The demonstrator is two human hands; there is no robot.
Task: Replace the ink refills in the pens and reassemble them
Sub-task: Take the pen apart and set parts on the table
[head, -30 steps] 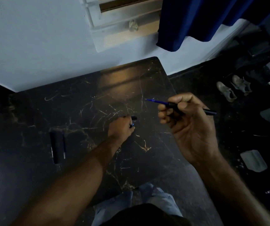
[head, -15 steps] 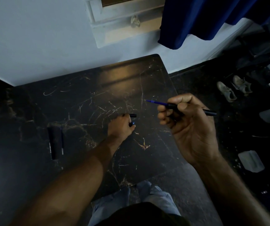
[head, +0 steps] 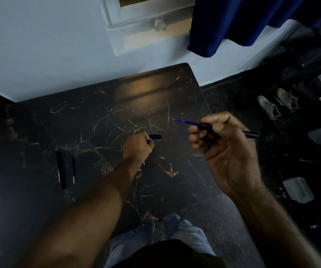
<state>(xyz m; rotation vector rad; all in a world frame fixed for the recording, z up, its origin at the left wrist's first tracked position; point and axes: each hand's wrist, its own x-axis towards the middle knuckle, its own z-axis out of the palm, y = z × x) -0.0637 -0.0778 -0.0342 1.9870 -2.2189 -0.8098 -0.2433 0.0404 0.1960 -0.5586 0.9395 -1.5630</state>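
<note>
A black pen barrel (head: 231,130), its blue refill (head: 186,122) protruding, is gripped in the right hand (head: 223,149) above the marble table (head: 101,117). A small black pen piece (head: 155,136) is pinched by the left hand (head: 138,147) on the table. Spare pens (head: 65,167) are left lying near the table's left side.

The middle of the pen barrel (head: 250,134) is buried in the curled right hand (head: 227,151), so only its black tail and the blue refill (head: 186,122) poking out at the far left show. The left hand (head: 138,147) covers most of what it grips; a short black piece (head: 155,136) and a blue speck emerge, too small to name. At the left of the table (head: 155,89), a dark bundle (head: 63,169) is too dim to sort out. Both forearms run off the near edge.
</note>
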